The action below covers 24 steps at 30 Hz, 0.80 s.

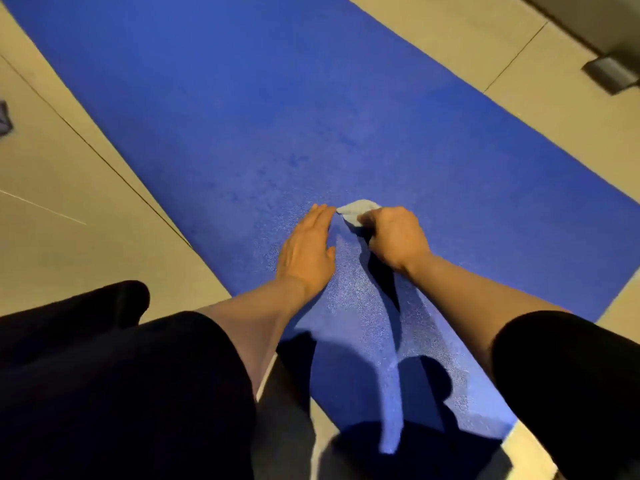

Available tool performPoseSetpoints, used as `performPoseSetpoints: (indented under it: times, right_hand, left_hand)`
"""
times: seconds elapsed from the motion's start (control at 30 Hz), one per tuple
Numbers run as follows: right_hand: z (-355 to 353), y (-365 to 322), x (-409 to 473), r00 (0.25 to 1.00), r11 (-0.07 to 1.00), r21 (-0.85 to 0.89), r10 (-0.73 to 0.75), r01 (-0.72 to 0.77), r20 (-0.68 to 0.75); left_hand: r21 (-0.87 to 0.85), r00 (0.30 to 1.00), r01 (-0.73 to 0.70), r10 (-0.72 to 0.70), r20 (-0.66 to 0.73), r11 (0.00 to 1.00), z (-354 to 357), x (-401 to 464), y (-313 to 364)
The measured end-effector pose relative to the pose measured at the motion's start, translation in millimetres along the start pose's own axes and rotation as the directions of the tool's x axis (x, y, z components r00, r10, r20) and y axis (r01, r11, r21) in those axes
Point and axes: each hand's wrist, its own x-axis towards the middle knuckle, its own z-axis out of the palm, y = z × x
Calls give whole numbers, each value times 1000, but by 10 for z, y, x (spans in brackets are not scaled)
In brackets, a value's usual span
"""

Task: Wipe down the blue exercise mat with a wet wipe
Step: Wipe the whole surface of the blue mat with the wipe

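Hands: two in view, both at centre frame on the blue exercise mat (242, 116). Left hand (306, 252) lies flat, palm down, on the mat surface; its fingers (320, 216) are straight and held together, pointing toward the upper part of the frame, thumb lying apart on the right side of the hand. Forearm bare, running down to a dark sleeve at lower left.

Right hand (394, 237) sits just right of the left, knuckles up, fingers curled under and gripping a wet wipe (356, 210). The fingertips themselves are hidden beneath the hand, so the exact grip cannot be told. A bunched pale corner of the wipe shows from the upper left of the fist, lying on or very close to the mat, with its tip nearly meeting the left fingertips. Right forearm bare, dark sleeve at lower right.

Count: one mat, one wipe. The mat lies flat on a beige tiled floor (69, 168), running diagonally from upper left of the frame to lower right. Its surface near the hands appears lighter and speckled, possibly damp. A small dark object (5, 117) sits at the left edge; a dark block (611, 72) at upper right.
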Motion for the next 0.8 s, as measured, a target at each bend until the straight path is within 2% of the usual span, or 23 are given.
performPoseSetpoints:
  times: [0.03, 0.1, 0.17, 0.23, 0.3, 0.33, 0.43, 0.5, 0.6, 0.73, 0.8]
  right_hand:
    - [-80, -100, -9, 996, 987, 138, 83, -76, -40]
    - [-279, -309, -81, 975, 881, 445, 213, -163, -66]
    - [-541, -543, -187, 956, 726, 656, 294, -206, -25]
    - [-849, -762, -328, 935, 515, 821, 350, -248, 63]
    - [-1212, -987, -568, 916, 269, 927, 371, -262, 151]
    - [-1296, -1052, -619, 908, 183, 945, 374, -270, 187]
    - [-1585, -1206, -1093, 908, 11, 965, 344, -261, 241]
    - [-1746, -1249, -1256, 926, -40, 976, 309, -213, 215]
    - [-1804, -1392, -1212, 956, -96, 986, 245, -140, 159]
    - [-1544, -1655, -1021, 961, -42, 984, 212, -172, 177]
    - [-1369, -1806, -966, 948, -4, 977, 243, -211, 206]
  left_hand:
    - [-50, 999, 26, -25, 24, 998, -80, -51, 34]
    - [-172, 994, 35, -17, 103, 984, -279, -154, 113]
    - [-247, 986, -11, 52, 160, 969, -529, -237, 256]
    - [-272, 984, -48, 92, 153, 961, -843, -302, 474]
    - [-260, 986, -83, 118, 120, 962, -1248, -388, 737]
    - [-266, 990, -77, 106, 98, 961, -1373, -377, 799]
    - [-154, 995, -87, 92, 30, 984, -1832, -627, 1029]
    - [-79, 995, -103, 103, -5, 992, -2041, -666, 1163]
    - [-57, 987, -154, 156, 27, 986, -2236, -597, 1211]
    - [-46, 986, -155, 157, 50, 987, -2331, -485, 860]
    - [-66, 986, -133, 139, 96, 989, -2368, -475, 578]
